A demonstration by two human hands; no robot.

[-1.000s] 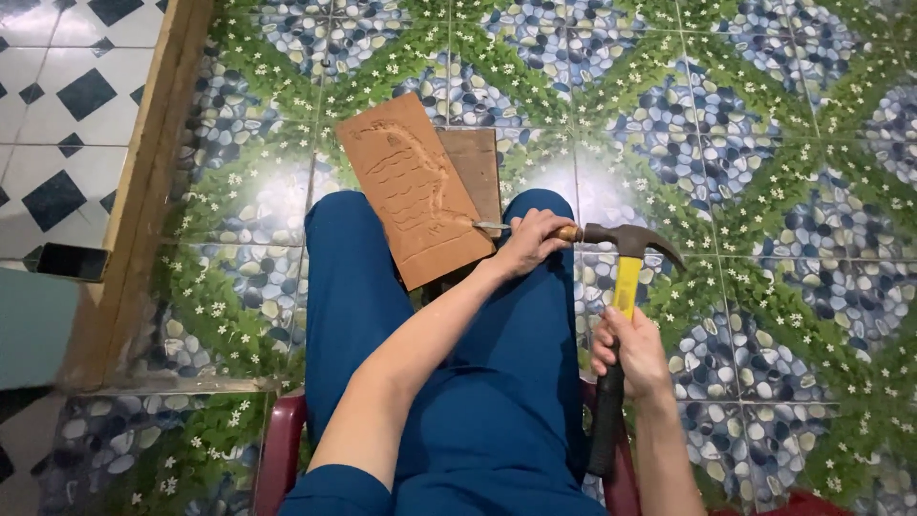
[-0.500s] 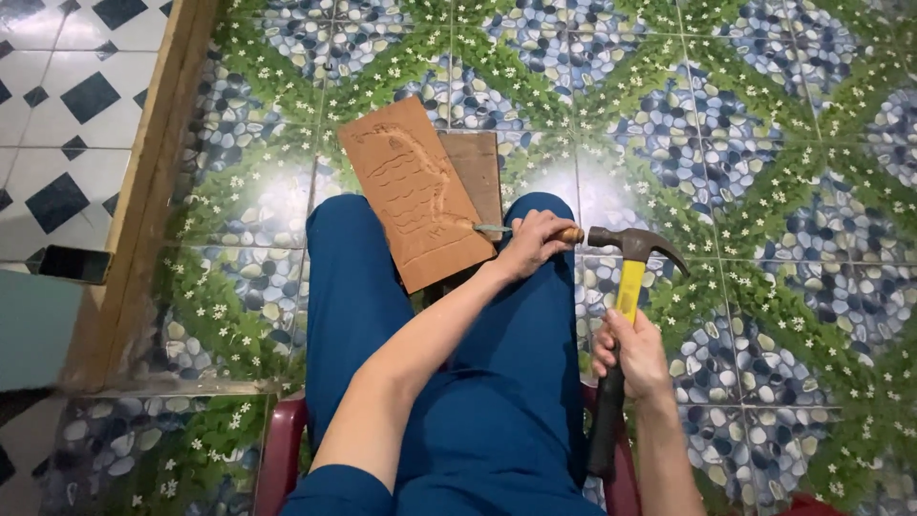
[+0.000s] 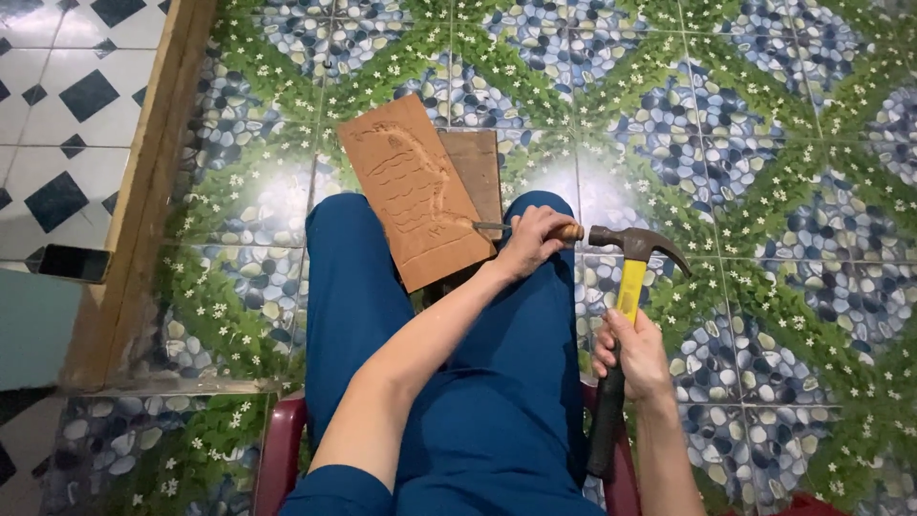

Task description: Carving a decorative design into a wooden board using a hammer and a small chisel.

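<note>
A fish shape with wavy lines is already cut into the wooden board, but the lower part seems untouched. The board is leaned on the knees. A chisel is gripped by the left hand, its tip on the board's right edge. A hammer is clasped by the right hand, its head just beside the chisel handle.

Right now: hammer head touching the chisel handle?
Cannot tell. In the head view the hammer head sits right at the butt of the chisel handle, held by the left hand; no plain gap or contact shows.
</note>
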